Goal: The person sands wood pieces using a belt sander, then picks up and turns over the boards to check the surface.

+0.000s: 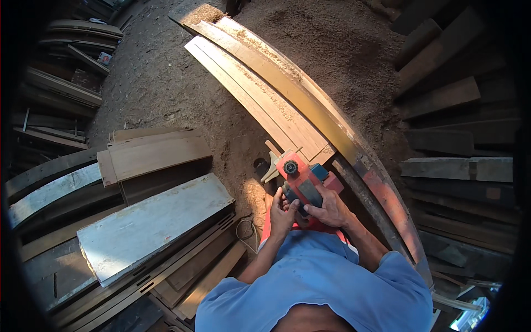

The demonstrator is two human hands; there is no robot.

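A red electric hand planer [303,176] with a black round knob on top is held close in front of my waist. My right hand [333,209] wraps around its dark rear handle from the right. My left hand [282,214] has its fingers curled against the planer's left side; the fingertips are partly hidden. Just beyond the tool lie pale planed boards [260,105], side by side, with shavings on top. Their near end stops close to the planer's front.
Along the boards' right side runs a long beam [326,124] with worn yellow and red patches. A sawdust heap [343,50] lies beyond it. Stacked planks [442,102] line the right; a whitish board [157,224] tops a pile at left. A cord loop [247,232] hangs near my left forearm.
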